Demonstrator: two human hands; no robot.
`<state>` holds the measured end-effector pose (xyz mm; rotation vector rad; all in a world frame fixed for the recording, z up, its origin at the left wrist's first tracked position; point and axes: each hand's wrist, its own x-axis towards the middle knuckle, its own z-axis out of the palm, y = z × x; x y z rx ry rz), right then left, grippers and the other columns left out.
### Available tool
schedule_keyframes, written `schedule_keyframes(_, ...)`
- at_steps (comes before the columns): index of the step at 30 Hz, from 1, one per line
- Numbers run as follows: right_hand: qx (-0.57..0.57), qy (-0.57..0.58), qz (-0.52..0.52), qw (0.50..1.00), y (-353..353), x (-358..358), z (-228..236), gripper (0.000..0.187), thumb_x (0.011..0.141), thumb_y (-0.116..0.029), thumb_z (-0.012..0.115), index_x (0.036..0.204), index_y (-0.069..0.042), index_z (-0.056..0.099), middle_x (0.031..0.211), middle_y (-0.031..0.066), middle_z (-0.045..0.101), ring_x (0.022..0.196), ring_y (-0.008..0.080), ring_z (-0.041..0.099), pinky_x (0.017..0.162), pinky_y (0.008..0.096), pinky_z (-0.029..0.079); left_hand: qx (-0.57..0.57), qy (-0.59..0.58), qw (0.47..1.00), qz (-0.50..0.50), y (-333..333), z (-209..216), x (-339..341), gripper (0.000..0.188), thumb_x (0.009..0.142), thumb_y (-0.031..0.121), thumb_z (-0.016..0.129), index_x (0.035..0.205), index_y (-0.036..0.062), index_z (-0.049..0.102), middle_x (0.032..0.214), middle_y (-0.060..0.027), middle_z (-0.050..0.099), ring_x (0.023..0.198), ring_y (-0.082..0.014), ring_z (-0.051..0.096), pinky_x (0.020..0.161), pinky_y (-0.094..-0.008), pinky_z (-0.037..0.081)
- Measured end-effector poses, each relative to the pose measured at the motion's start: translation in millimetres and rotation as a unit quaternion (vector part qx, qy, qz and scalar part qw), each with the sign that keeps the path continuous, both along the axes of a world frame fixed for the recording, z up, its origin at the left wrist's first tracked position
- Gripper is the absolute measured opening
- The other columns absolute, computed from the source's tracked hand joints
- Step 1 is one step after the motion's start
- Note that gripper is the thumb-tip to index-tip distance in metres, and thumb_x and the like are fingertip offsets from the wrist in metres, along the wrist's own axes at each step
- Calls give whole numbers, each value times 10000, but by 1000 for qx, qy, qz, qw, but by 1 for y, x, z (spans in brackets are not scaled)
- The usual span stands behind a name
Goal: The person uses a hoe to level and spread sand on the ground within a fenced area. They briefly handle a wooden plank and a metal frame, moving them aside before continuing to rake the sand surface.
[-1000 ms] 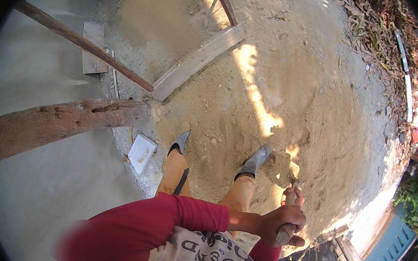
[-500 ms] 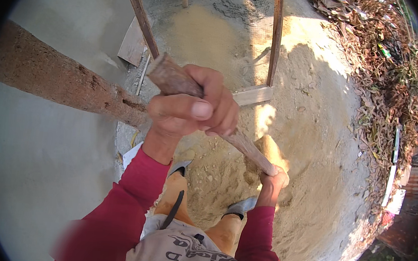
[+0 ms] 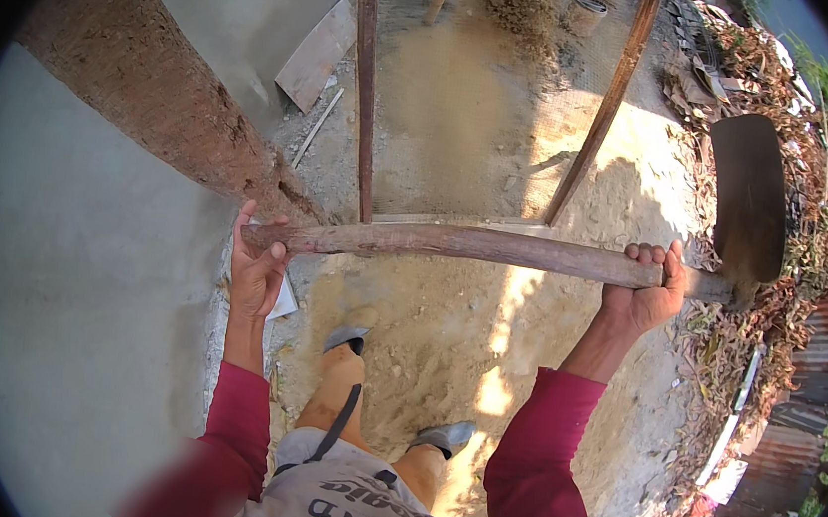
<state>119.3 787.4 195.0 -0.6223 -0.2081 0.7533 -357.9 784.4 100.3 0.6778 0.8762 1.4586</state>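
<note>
A hoe [image 3: 435, 243] with a wooden handle and a broad dark blade lies almost level across the view, raised above the ground. My left hand [image 3: 259, 272] supports the butt end of the handle, thumb against its near side and fingers partly hidden behind it. Close to the blade, my right hand [image 3: 645, 293] wraps round the handle. The blade [image 3: 747, 196] stands up at the far right, with a little sand near its socket. Beyond the handle is a wire mesh screen [image 3: 476, 135] between two wooden bars.
A thick wooden post [image 3: 166, 85] leans in at the left before a grey wall [image 3: 80, 306]. Loose sand [image 3: 392, 386] surrounds my feet. A bucket [image 3: 586, 14] and a brown clump [image 3: 520, 8] show beyond the mesh. Dry leaves [image 3: 717, 318] and rusty corrugated sheets [image 3: 760, 491] line the right.
The hoe has risen from the sand and swung level, its blade now at the far right. My left hand has moved left and loosened; my right hand has moved up and right.
</note>
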Motion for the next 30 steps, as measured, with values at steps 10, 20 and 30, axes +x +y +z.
schedule_keyframes(10, -357, 252, -100, 894, -205, -59, -242, 122, 844, -95, 586, 924, -90, 495, 697, 46, 508, 603, 215, 529, 599, 397, 477, 20, 808, 376, -453, -96, -9, -47, 366, 633, 336, 898, 847, 91, 730, 842, -112, 690, 875, -302, 654, 845, -400, 483)
schedule_keyframes(20, -549, 237, -127, 792, -354, -77, -449, 345, 767, 52, 673, 1068, 76, 507, 829, 158, 595, 565, 268, 616, 470, 385, 527, -70, 681, 320, -655, -203, -69, 31, 301, 733, 173, 697, 1020, 86, 670, 831, -208, 695, 841, -401, 679, 763, -514, 537)
schedule_keyframes(30, -584, -114, -68, 801, -375, 137, -439, 278, 949, -145, 606, 1127, -7, 443, 811, 116, 571, 520, 199, 593, 456, 356, 526, -117, 551, 518, -644, -353, -218, 334, 378, 784, 180, 679, 1110, 9, 593, 912, -246, 690, 905, -457, 662, 794, -522, 523)
